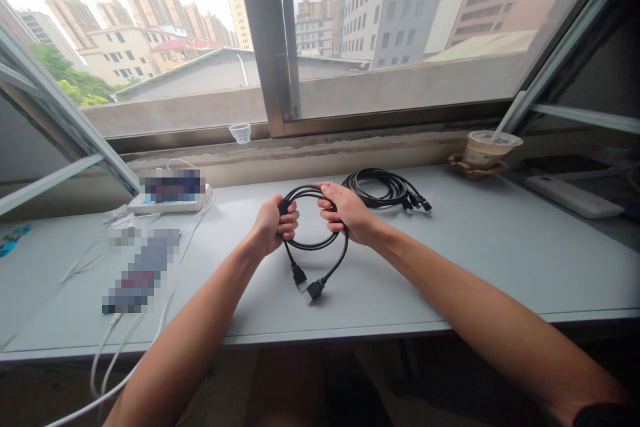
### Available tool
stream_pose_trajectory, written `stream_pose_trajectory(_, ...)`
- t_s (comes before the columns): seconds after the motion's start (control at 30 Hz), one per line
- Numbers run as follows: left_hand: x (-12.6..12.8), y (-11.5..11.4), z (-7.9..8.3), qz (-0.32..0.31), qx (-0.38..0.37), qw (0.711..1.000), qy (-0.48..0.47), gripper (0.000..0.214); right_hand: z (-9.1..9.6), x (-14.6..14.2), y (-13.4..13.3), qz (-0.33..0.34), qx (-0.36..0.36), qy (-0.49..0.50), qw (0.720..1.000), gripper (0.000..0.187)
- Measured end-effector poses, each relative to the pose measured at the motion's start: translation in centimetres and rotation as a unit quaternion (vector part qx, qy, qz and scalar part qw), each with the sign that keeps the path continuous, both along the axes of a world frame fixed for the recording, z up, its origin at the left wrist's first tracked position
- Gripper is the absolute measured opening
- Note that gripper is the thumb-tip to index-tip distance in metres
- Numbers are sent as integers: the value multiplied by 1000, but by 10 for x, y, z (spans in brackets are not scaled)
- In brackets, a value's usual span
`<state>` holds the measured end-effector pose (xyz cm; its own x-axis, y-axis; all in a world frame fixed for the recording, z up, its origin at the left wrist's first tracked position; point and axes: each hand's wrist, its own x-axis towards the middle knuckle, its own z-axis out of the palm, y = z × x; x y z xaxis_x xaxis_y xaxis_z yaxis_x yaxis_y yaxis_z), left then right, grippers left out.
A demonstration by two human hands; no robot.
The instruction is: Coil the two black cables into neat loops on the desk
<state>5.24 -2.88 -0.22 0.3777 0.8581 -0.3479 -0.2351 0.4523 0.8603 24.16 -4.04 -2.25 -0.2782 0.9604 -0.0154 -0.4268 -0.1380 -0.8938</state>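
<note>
"What's the biggest thing there?"
"A pale table [500, 247]."
"What's on it or over it?"
"A looped black cable [313, 247], between the front and back edges. Another black coil [380, 203] lies near the back edge."
"And the hands?"
"The left hand [280, 223] and the right hand [347, 210] each curl tight around one side of that cable."
"What's smallest?"
"Its two plugs [315, 290], toward the front edge. I can't tell if they touch the table."
</note>
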Motion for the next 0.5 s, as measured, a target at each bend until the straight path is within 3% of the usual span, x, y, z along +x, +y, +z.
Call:
stream_pose_trajectory(0.07, 4, -2, -3, 30, 39, 999, 15, 24, 0, 1, 0, -4, 17, -16, 1000, 18)
stream_pose_trajectory(0.13, 10, -4, -8, 79, 132, 987, 51, 23, -3, 1, 2, -30, 32, -39, 998, 24)
stream_pose_trajectory(0.23, 15, -4, -17, 112, 284, 938, 162, 38, -11, -1, 7, -90, 38, -74, 993, 30)
stream_pose_trajectory(0.3, 12, 0, -22, 97, 349, 890, 277, 44, -18, -5, 9, -106, 35, -96, 989, 34)
stream_pose_trajectory(0.4, -1, 10, -26, 37, 415, 788, 453, 40, -25, -10, 12, -93, 55, -161, 981, 38)
stream_pose_trajectory(0.5, -16, 26, -30, -30, 432, 692, 578, 33, -23, -1, 19, -90, 153, -288, 941, 37)
